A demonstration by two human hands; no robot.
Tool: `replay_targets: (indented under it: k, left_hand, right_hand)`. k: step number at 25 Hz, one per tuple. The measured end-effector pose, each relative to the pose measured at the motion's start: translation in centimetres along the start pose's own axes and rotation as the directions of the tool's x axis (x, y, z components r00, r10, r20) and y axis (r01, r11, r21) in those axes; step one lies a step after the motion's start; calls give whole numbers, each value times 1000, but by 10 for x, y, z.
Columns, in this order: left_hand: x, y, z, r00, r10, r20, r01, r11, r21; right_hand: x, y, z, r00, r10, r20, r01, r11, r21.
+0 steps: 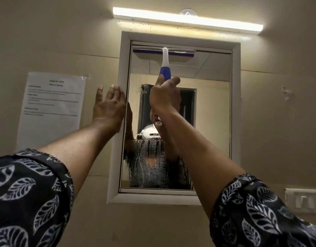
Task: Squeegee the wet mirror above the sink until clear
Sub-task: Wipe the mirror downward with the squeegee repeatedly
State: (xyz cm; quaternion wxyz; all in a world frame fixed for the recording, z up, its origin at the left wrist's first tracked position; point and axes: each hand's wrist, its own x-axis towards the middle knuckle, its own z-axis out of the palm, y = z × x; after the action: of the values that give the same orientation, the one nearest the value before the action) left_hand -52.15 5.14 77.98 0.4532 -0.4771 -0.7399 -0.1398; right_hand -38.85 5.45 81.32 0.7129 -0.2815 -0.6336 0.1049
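Note:
A white-framed mirror (pixel 212 111) hangs on the beige wall. Water streaks and droplets cover its lower middle part. A squeegee (pixel 164 59) with a white and blue handle points up, its blue-edged blade lying across the glass near the top edge. My right hand (pixel 165 97) grips the lower handle. My left hand (pixel 109 106) lies flat with straight fingers against the mirror's left frame and the wall beside it. The sink is out of view.
A lit tube light (pixel 187 19) runs above the mirror. A printed paper sheet (pixel 52 107) is taped to the wall at the left. A white switch plate (pixel 304 198) sits at the lower right.

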Motion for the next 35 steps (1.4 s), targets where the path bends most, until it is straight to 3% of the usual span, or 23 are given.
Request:
replay_targets:
  k: [5,8,12,14,24,29,35]
  left_hand:
    - [2,0,3,1000,6,-11,-6,1000,1]
    - [3,-1,4,1000,6,-12,-6,1000,7]
    - [2,0,3,1000,7,-8,-7,1000,2]
    - [2,-1,2,1000,5,8,-5,1000,-1]
    - [1,-5,1,999,16,28,-17,1000,9]
    - [0,-4,0,1000,10,20,-9,1000,-21]
    - [-2,-7,-1,1000,4,15,-3,999,-49]
  right_hand:
    - [7,0,8,1000,4,21,-4,1000,1]
    - [8,0,7,990,72,123,-86,990,114]
    - [10,2,-1,916,153,371,-329,816,475]
    - [10,2,-2,883,164,439,-406,734,544]
    - [2,-8,-11,869,268,417,-442,798,410]
    - [-73,43,-8,892,288,349,-415,828,376]
    - [-146,70,-30,822,346,453,-522,775,355]
